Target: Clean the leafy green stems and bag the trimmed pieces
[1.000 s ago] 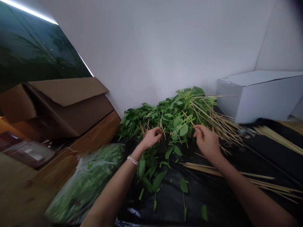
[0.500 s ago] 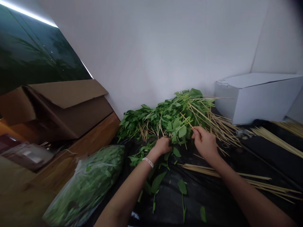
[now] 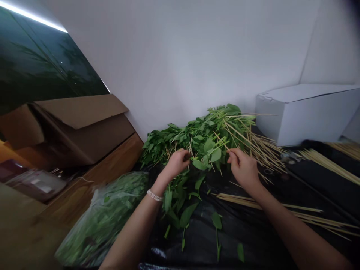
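My right hand pinches the near end of a thin bamboo skewer, with thumb and forefinger together. Green stems and leaves are threaded on that skewer to the left of the fingers. My left hand, a beaded bracelet at its wrist, is held a little to the left with fingers curled and pressed together. Whatever they may hold is too small to make out. Behind both hands lies a heap of leafy greens with skewers through it. Loose leafy sprigs lie under my left wrist.
A clear plastic bag of greens lies at the left, below an opened cardboard box. Loose skewers lie at the right on the black plastic sheet. A white box stands against the wall.
My left hand has moved left and slightly up, away from the leaves on the skewer. My right hand stays almost still with the same skewer.
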A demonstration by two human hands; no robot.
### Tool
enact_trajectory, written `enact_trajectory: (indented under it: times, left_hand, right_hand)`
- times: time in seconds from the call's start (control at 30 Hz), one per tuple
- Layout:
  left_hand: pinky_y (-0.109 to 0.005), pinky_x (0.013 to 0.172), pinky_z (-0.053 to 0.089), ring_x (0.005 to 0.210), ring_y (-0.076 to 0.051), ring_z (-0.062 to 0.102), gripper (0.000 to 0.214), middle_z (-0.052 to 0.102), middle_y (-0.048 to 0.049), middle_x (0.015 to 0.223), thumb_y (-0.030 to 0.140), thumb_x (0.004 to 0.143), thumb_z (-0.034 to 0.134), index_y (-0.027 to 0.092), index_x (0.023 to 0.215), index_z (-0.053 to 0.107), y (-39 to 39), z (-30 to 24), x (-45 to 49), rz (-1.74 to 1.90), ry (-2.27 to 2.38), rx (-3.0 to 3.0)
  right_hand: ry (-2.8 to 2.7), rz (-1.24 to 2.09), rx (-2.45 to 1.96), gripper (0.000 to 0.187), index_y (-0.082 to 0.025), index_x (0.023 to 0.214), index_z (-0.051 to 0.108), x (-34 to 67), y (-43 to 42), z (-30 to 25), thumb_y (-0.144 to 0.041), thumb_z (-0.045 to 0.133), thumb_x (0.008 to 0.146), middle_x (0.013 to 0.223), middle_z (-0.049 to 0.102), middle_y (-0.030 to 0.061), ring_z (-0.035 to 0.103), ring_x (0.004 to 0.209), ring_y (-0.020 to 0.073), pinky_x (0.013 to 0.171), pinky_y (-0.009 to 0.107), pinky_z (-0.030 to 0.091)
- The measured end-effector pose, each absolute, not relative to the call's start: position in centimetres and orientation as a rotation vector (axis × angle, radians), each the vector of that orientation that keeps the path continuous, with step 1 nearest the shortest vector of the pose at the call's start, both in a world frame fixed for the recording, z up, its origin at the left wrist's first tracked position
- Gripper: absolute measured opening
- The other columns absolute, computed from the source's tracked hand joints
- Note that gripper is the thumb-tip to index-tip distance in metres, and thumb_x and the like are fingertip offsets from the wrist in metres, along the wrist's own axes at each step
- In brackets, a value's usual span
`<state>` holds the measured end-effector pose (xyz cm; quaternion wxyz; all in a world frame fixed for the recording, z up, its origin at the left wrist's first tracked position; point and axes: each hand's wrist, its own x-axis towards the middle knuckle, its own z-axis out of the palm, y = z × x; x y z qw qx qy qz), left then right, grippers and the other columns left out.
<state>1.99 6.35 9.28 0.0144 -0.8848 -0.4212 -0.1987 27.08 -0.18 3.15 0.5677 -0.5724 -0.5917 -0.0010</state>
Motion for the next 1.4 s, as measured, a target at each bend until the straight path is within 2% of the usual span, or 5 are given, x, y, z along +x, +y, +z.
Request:
enact_trajectory:
  times: [0.3,0.6,0.83,1.2,1.4]
  left_hand:
    - [-0.032,0.095,0.047,0.106,-0.017,0.06,0.058,0.063,-0.0059,0.113,-0.009,0.065,0.038,0.02,0.105,0.067,0.5,7.9,-4.7,-0.449,-1.242,-2.914]
    - [-0.025,0.074,0.048,0.078,-0.015,0.062,0.018,0.067,-0.0033,0.086,0.012,0.079,0.06,0.019,0.09,0.073,-0.4,4.3,-2.2,-0.899,-1.681,-2.661]
    - [-0.028,0.084,0.045,0.087,-0.016,0.06,0.041,0.067,-0.0036,0.089,-0.003,0.07,0.048,0.021,0.089,0.075,1.7,2.3,-2.0,-0.785,-1.75,-2.627]
    - [-0.034,0.092,0.04,0.092,-0.02,0.056,0.027,0.067,-0.0035,0.095,0.011,0.069,0.065,0.024,0.091,0.075,1.5,1.4,-3.9,-0.494,-1.581,-2.793]
    - [-0.029,0.083,0.043,0.085,-0.017,0.059,0.011,0.068,-0.0037,0.089,0.017,0.076,0.064,0.019,0.084,0.072,1.2,1.8,-4.0,-0.974,-1.673,-2.735]
  right_hand:
    - [-1.429,-0.027,-1.351,0.021,-0.02,0.095,0.065,26.4,-0.6,3.1,-0.027,0.046,0.09,0.066,0.068,-0.0005,0.06,0.054,0.0165,0.058,0.026,0.04]
    - [-1.635,-0.169,-1.323,0.027,-0.02,0.101,0.066,24.5,-1.9,2.2,-0.029,0.042,0.093,0.081,0.073,0.0053,0.067,0.068,0.0205,0.062,0.029,0.043]
    - [-1.728,-0.274,-1.262,0.029,-0.017,0.104,0.065,23.9,-2.3,2.0,-0.026,0.039,0.096,0.095,0.074,0.006,0.069,0.078,0.0193,0.065,0.027,0.045]
    - [-1.732,-0.252,-1.251,0.027,-0.018,0.104,0.064,23.9,-2.2,1.8,-0.026,0.04,0.096,0.096,0.074,0.0061,0.07,0.077,0.0196,0.064,0.028,0.046]
    - [-1.664,-0.077,-1.151,0.026,-0.019,0.103,0.063,24.2,-2.9,3.2,-0.027,0.039,0.094,0.074,0.07,0.0025,0.066,0.064,0.0178,0.064,0.028,0.047]
